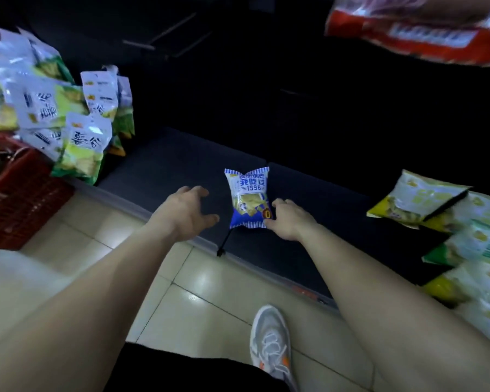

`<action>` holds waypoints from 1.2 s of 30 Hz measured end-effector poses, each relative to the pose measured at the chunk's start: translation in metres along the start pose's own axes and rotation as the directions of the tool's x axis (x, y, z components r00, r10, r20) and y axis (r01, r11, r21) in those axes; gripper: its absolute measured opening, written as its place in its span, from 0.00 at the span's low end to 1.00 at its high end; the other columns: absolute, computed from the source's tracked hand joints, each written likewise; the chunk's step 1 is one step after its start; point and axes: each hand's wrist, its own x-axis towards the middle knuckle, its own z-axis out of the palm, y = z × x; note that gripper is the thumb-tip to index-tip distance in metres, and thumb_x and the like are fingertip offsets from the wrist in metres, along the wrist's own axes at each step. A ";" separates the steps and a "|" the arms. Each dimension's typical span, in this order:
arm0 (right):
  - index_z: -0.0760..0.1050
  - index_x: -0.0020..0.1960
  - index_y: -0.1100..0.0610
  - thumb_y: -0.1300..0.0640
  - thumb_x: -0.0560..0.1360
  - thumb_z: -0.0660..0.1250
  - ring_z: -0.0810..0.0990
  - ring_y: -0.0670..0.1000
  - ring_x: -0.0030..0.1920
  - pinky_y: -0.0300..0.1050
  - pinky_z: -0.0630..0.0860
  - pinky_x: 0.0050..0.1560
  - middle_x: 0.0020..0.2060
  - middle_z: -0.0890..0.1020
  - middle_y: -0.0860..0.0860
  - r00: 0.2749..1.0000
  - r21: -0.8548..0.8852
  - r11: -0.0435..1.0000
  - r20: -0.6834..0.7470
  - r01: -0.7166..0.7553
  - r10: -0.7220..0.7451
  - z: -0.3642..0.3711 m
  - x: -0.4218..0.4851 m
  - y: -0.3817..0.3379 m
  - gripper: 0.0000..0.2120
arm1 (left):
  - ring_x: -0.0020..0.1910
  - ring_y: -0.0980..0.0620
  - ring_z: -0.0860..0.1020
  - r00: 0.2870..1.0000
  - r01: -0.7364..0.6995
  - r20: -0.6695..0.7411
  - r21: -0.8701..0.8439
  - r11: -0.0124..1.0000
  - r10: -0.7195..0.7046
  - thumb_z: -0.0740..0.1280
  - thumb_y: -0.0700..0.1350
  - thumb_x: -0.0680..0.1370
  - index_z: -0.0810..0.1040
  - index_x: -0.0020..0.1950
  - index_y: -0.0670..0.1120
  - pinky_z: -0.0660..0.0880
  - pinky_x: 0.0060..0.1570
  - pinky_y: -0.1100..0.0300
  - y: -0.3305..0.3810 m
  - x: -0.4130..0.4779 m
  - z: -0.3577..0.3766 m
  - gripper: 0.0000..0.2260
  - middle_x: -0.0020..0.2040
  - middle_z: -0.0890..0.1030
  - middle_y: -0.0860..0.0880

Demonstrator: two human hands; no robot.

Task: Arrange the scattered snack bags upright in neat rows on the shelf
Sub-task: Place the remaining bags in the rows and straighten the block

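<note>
A blue-and-white snack bag (pixel 249 198) stands upright in the middle of the low dark shelf (pixel 164 165). My right hand (pixel 287 219) pinches its lower right corner. My left hand (pixel 186 210) hovers just left of the bag with fingers loosely spread and touches nothing. Several white-and-green snack bags (pixel 79 137) stand crowded at the shelf's left end. More yellow-green bags (pixel 447 227) lie flat and overlapping at the right end.
A red plastic basket (pixel 17 199) sits on the tiled floor at the left. A blurred red-and-white package (pixel 419 32) hangs at the top right. My shoe (pixel 270 343) is on the tiles in front of the shelf edge.
</note>
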 end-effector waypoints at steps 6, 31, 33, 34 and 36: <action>0.64 0.70 0.59 0.36 0.75 0.65 0.76 0.60 0.61 0.53 0.75 0.55 0.65 0.74 0.58 0.990 0.274 0.953 -0.019 -0.128 0.139 0.034 0.070 -0.007 0.34 | 0.74 0.48 0.64 1.000 0.001 0.008 -0.068 0.998 -0.001 0.70 0.59 0.75 0.66 0.74 0.50 0.68 0.66 0.54 -0.008 0.024 0.007 0.32 0.71 0.70 0.47; 0.67 0.58 0.46 0.44 0.59 0.82 0.80 0.44 0.48 0.46 0.78 0.52 0.48 0.79 0.41 0.987 0.283 0.952 -0.137 0.115 -0.079 -0.086 -0.119 0.084 0.35 | 0.68 0.51 0.71 0.976 -0.211 0.006 -0.190 0.959 0.216 0.77 0.64 0.64 0.64 0.76 0.52 0.67 0.63 0.59 0.103 -0.008 -0.016 0.45 0.70 0.71 0.50; 0.65 0.61 0.46 0.42 0.59 0.82 0.80 0.45 0.49 0.46 0.78 0.52 0.50 0.79 0.42 0.983 0.230 0.966 -0.160 0.121 -0.086 -0.106 -0.158 0.102 0.38 | 0.69 0.52 0.70 0.949 -0.296 0.043 -0.215 0.931 0.311 0.78 0.64 0.62 0.63 0.76 0.53 0.67 0.65 0.57 0.131 -0.023 -0.015 0.47 0.71 0.71 0.52; 0.65 0.64 0.47 0.41 0.58 0.82 0.80 0.45 0.49 0.47 0.79 0.52 0.50 0.80 0.43 0.982 0.207 0.971 -0.170 0.118 -0.083 -0.115 -0.177 0.112 0.41 | 0.68 0.52 0.70 0.932 -0.335 0.056 -0.240 0.911 0.357 0.78 0.64 0.61 0.63 0.76 0.53 0.67 0.65 0.57 0.145 -0.031 -0.015 0.48 0.70 0.71 0.54; 0.64 0.66 0.47 0.40 0.58 0.82 0.81 0.46 0.49 0.49 0.79 0.51 0.51 0.81 0.44 0.978 0.178 0.977 -0.193 0.119 -0.084 -0.128 -0.211 0.131 0.44 | 0.67 0.55 0.72 0.898 -0.389 0.082 -0.309 0.868 0.431 0.79 0.63 0.60 0.64 0.76 0.54 0.68 0.66 0.56 0.175 -0.048 -0.013 0.48 0.67 0.74 0.57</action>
